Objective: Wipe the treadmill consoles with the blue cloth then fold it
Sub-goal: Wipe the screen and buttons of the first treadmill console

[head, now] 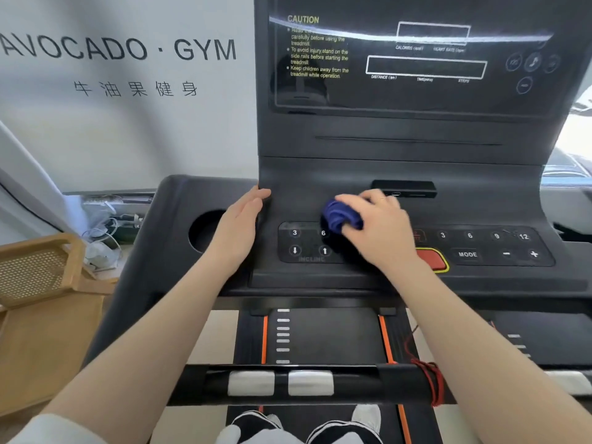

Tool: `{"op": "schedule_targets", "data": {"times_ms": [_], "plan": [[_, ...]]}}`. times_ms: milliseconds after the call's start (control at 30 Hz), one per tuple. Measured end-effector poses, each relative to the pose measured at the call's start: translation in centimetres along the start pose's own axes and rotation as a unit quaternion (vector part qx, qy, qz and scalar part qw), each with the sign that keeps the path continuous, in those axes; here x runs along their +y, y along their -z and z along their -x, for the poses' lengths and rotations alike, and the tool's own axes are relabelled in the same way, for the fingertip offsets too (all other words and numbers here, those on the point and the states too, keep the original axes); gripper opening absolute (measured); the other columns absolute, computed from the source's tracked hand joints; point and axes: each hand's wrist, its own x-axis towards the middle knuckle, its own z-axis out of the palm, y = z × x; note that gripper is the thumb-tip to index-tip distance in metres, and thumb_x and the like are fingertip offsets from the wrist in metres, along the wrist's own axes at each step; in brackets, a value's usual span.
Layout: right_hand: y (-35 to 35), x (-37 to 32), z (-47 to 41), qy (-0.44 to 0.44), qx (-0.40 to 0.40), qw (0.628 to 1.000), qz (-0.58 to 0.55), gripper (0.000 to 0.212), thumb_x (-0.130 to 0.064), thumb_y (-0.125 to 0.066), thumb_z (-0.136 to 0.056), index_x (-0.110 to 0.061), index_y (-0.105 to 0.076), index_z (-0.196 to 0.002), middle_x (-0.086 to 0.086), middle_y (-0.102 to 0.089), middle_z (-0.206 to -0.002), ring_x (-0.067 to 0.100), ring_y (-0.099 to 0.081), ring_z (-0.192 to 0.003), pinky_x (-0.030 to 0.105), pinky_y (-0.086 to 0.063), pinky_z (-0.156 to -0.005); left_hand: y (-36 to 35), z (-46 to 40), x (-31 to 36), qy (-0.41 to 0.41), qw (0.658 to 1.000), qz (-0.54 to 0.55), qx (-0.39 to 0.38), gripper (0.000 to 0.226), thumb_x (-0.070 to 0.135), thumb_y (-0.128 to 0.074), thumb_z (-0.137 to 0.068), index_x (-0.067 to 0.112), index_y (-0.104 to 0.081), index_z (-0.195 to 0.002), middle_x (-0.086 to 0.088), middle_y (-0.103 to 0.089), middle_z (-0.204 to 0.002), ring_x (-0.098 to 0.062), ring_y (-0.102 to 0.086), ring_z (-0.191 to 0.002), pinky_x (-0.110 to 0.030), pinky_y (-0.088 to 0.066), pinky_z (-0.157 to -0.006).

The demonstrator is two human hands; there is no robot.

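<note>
The dark grey treadmill console (416,174) fills the middle of the view, with a button panel low down and a black display above. My right hand (374,225) grips a bunched blue cloth (339,216) and presses it on the button panel, just right of the "6" incline key. My left hand (240,225) lies flat with straight fingers on the console's left side, beside the round cup holder (205,232).
A red stop button (432,259) sits just right of my right wrist, with speed keys and a MODE key beyond. A black handlebar (352,384) with silver pads crosses below my forearms. A wooden rattan chair (41,283) stands at the left, by the wall.
</note>
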Motion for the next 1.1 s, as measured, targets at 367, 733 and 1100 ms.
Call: {"op": "schedule_targets", "data": {"times_ms": [367,733,1100], "plan": [[-3.3,-12.2,6.3,0.153,0.042,0.987,0.007,0.044,-0.031,-0.069,-0.067,-0.024,-0.062,-0.109,0.009,-0.058,-0.104,0.029,-0.051,-0.083,0.034,-0.041,-0.068,0.7,2.5,0.8,0.109,0.981,0.154,-0.05,0.043,0.031,-0.036,-0.097,0.021,-0.044,-0.137,0.007,-0.041,-0.145,-0.01,-0.035,-0.134,-0.021,-0.028,-0.1],[0.0,3.0,9.4,0.22,0.101,0.966,0.09,0.044,-0.028,-0.052,-0.076,-0.023,-0.048,-0.12,0.009,-0.042,-0.125,0.031,-0.044,-0.097,0.04,-0.039,-0.078,0.7,3.0,0.8,0.112,0.979,0.139,-0.1,0.017,0.049,-0.051,-0.085,0.056,-0.06,-0.097,0.022,-0.032,-0.147,0.001,-0.024,-0.137,-0.032,-0.017,-0.116],[-3.5,-1.1,7.8,0.405,0.134,0.899,0.105,0.038,-0.008,-0.053,-0.084,-0.029,-0.05,-0.116,0.009,-0.04,-0.13,0.033,-0.041,-0.102,0.046,-0.036,-0.092,0.3,3.2,1.2,0.082,0.982,0.15,-0.08,0.08,0.044,-0.049,-0.07,0.015,-0.036,-0.143,0.01,-0.032,-0.15,-0.001,-0.027,-0.137,-0.018,-0.023,-0.105]]}}
